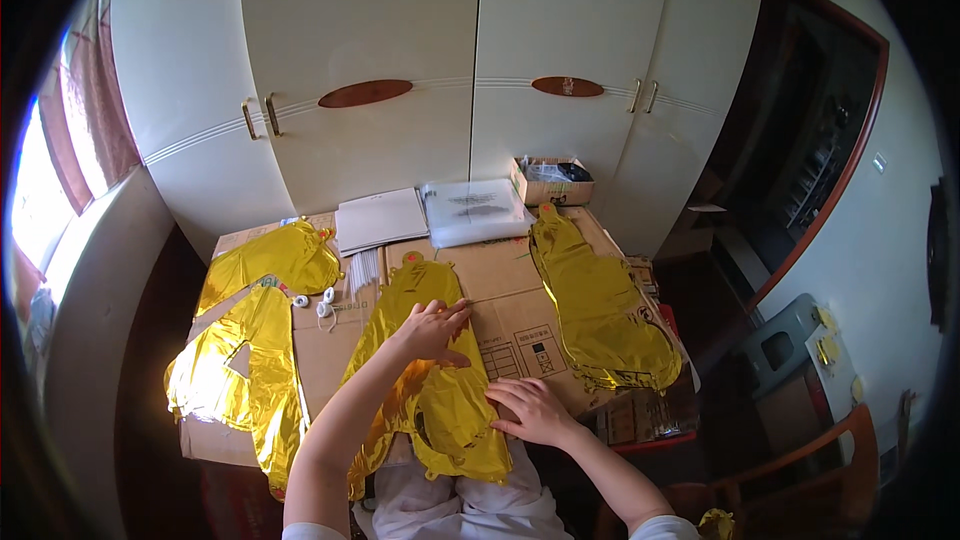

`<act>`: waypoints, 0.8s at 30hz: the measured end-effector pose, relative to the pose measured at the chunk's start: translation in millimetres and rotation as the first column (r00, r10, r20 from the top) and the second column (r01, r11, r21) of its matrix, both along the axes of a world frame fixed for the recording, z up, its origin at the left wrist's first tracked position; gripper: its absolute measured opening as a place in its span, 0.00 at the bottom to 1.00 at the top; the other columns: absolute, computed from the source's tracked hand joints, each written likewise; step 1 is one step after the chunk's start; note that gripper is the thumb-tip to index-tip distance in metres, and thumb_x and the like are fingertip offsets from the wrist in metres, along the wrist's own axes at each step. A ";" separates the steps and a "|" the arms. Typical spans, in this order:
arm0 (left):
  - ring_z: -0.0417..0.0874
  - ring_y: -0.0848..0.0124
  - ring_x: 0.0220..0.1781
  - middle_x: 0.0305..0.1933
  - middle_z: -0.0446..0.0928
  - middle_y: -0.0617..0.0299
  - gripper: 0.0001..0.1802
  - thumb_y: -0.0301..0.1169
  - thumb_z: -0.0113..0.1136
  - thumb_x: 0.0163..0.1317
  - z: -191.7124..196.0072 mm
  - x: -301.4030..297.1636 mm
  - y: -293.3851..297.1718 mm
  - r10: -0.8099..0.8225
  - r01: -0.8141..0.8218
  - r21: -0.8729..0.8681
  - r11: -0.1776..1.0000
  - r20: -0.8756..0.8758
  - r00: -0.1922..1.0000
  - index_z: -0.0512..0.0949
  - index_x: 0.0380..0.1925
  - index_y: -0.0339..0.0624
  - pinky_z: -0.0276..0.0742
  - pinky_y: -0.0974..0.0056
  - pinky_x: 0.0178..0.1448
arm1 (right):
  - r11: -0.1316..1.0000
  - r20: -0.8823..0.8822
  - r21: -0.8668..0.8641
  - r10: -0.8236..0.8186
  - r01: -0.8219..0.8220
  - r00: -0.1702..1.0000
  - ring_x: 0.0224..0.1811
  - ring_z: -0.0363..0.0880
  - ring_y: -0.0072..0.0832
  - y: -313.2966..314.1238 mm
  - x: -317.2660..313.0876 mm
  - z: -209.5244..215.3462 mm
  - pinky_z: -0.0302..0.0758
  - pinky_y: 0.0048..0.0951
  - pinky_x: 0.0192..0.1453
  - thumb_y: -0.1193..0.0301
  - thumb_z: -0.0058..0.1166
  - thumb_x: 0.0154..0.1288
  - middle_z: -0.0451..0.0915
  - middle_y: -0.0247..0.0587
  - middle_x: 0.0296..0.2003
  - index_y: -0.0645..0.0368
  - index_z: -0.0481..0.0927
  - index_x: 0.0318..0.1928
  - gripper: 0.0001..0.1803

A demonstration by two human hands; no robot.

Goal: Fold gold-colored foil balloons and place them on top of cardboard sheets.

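A person's two bare hands rest over a flat, shiny gold foil balloon (455, 400) at the middle of a table covered with cardboard (505, 285). The left hand (432, 330) is palm down, fingers reaching toward the foil's right edge and thumb held apart; whether its fingertips press the foil or only hover cannot be told. The right hand (528, 410) lies lower, fingers loosely spread at the foil's lower right edge, with no pinch visible. The step appears to be smoothing the foil; light, flat fingers working from the middle outward would likely serve best, since thin foil creases easily. The balloon's lower end overhangs the near edge above the person's lap, so it could slip, and the left forearm hides part of its left side. To the left lie two more foils, a rear one (275, 260) and a nearer one with a triangular hole (270, 330), close enough to snag a sleeve. Small white spools (327, 295) sit between. Another gold foil (600, 305) lies to the right. Behind are a paper stack (380, 218), clear plastic sleeves (470, 215) and an open carton (553, 188), all beyond the hands.
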State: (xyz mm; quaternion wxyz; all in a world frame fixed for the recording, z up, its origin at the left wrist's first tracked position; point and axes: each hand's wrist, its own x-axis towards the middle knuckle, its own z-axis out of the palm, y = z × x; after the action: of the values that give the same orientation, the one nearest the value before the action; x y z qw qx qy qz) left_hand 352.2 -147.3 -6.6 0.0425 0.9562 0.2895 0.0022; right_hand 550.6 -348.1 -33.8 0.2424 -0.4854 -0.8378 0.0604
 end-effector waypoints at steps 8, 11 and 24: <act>0.64 0.57 0.67 0.74 0.58 0.62 0.58 0.68 0.64 0.43 -2.5 -1.3 2.7 -0.016 0.016 0.011 1.000 0.008 1.000 0.61 0.68 0.45 0.63 0.51 0.64 | 0.999 0.058 -0.038 0.012 -0.009 0.998 0.66 0.67 0.29 0.9 0.3 0.1 0.60 0.40 0.67 0.54 0.57 0.63 0.73 0.33 0.60 0.53 0.75 0.57 0.26; 0.65 0.57 0.67 0.74 0.58 0.63 0.58 0.69 0.63 0.43 -0.9 -0.7 2.3 -0.013 0.013 0.024 1.000 -0.012 1.000 0.61 0.68 0.44 0.63 0.51 0.64 | 1.000 0.078 -0.022 0.015 -0.013 0.997 0.66 0.66 0.29 0.3 0.4 -2.2 0.60 0.40 0.67 0.54 0.57 0.63 0.73 0.33 0.60 0.53 0.77 0.56 0.25; 0.67 0.59 0.64 0.74 0.58 0.65 0.59 0.71 0.61 0.42 -0.5 3.8 2.9 -0.020 0.024 0.084 0.996 -0.046 0.999 0.60 0.69 0.46 0.63 0.56 0.64 | 0.999 0.037 0.002 0.032 -0.032 0.999 0.66 0.67 0.29 1.2 2.2 -5.6 0.61 0.40 0.67 0.55 0.58 0.62 0.75 0.35 0.59 0.56 0.79 0.54 0.24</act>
State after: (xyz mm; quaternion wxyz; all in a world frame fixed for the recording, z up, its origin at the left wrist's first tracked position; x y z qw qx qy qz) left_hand 356.0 -144.3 -7.1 -0.0044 0.9602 0.2793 -0.0074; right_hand 552.8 -346.9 -39.3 0.2267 -0.4727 -0.8498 0.0541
